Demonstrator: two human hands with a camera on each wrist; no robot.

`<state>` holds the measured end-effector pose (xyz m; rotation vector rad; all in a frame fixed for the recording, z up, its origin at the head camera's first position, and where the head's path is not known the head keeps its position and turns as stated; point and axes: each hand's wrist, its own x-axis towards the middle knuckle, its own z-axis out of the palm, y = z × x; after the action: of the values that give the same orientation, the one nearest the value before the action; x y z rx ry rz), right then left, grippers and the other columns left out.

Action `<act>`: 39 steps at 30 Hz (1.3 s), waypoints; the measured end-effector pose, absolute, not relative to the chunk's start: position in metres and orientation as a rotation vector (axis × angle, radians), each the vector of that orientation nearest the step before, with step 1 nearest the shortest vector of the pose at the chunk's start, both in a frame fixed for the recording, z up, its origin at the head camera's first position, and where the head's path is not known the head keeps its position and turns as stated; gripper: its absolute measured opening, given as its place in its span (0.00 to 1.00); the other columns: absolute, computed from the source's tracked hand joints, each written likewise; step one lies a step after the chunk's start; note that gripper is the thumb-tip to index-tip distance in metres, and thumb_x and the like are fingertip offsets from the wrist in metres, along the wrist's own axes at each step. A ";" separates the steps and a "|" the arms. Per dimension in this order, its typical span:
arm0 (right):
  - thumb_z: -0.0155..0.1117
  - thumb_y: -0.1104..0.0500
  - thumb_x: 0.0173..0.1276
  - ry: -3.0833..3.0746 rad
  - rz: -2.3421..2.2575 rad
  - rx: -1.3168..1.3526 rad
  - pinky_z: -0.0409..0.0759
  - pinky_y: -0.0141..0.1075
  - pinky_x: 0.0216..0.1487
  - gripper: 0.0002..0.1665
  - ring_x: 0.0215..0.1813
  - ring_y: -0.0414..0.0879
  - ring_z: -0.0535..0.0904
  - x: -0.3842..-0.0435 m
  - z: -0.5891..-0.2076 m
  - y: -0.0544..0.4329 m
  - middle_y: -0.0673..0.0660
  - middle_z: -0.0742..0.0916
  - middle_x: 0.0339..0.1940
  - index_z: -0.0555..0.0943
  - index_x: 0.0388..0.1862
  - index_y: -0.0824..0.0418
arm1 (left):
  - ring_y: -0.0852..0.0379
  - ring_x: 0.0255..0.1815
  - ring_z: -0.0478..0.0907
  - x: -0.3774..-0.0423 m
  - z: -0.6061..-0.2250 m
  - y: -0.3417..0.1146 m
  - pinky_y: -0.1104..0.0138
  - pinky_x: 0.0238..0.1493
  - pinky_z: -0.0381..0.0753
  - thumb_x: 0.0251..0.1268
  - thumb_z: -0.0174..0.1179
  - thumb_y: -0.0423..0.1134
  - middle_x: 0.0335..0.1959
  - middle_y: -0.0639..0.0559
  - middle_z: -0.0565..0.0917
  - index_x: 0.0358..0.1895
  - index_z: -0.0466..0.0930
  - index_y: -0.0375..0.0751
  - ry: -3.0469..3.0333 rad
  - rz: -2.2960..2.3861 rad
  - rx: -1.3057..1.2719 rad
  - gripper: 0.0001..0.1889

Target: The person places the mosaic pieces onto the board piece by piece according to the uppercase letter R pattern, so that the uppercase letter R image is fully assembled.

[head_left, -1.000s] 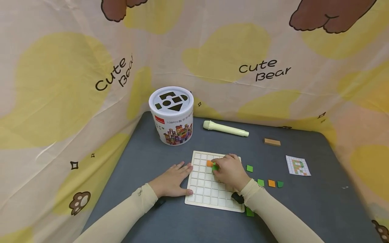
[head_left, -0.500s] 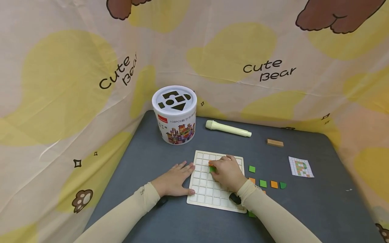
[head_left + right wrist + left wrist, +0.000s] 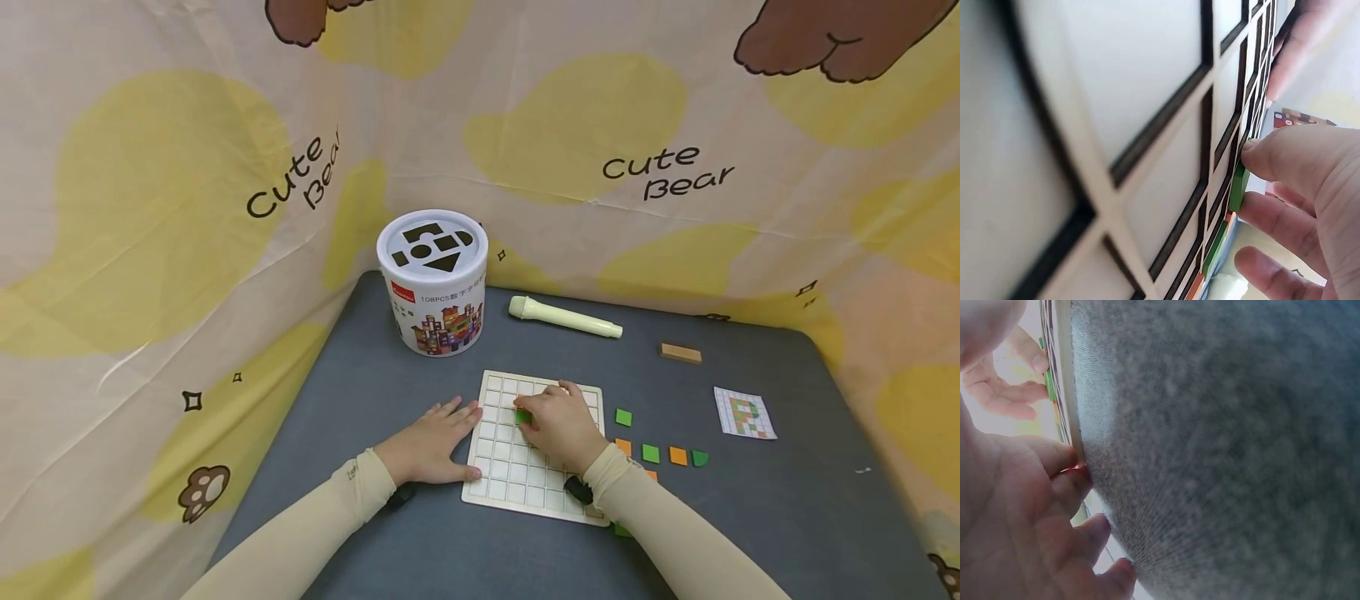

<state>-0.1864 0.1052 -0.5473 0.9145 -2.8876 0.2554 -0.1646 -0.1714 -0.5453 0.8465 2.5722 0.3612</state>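
Draped booth (image 3: pixel 150 208) (printed cloth (image 3: pixel 570 125) round table (image 3: pixel 757 508))

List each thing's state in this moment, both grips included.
left grip: fingers spread, touching the grid board's edge
right grip: pinching the green tile
green tile: held
grid board: lying flat
loose tiles: lying flat, some partly hidden
tub: upright, lid on
microphone-shaped stick: lying lengthwise
wooden block: lying flat
pattern card: pattern side up

On the grid board (image 3: pixel 510 492), the right grip (image 3: pixel 562 429) partly hides a green tile (image 3: pixel 522 417); beside the board, a sleeve (image 3: pixel 667 525) partly covers an orange tile (image 3: pixel 652 476).
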 end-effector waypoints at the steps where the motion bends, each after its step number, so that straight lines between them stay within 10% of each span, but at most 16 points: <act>1: 0.79 0.50 0.68 -2.881 0.257 0.914 0.70 0.63 0.70 0.18 0.51 0.48 0.86 -0.186 -0.548 0.106 0.43 0.93 0.46 0.91 0.56 0.48 | 0.45 0.88 0.44 -0.165 -0.545 -0.171 0.47 0.83 0.50 0.68 0.60 0.73 0.88 0.50 0.55 0.88 0.53 0.44 2.570 0.361 0.849 0.55; 39: 0.80 0.53 0.66 -2.961 0.426 0.623 0.68 0.66 0.71 0.22 0.53 0.52 0.87 -0.172 -0.534 0.180 0.49 0.93 0.50 0.91 0.59 0.52 | 0.44 0.88 0.44 -0.164 -0.544 -0.167 0.46 0.83 0.48 0.66 0.57 0.78 0.88 0.49 0.53 0.88 0.52 0.43 2.583 0.300 0.835 0.58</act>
<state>-0.1718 0.1801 -0.5337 0.6232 -2.9609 0.4262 -0.1636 -0.1666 -0.5436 0.8347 2.5833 0.3003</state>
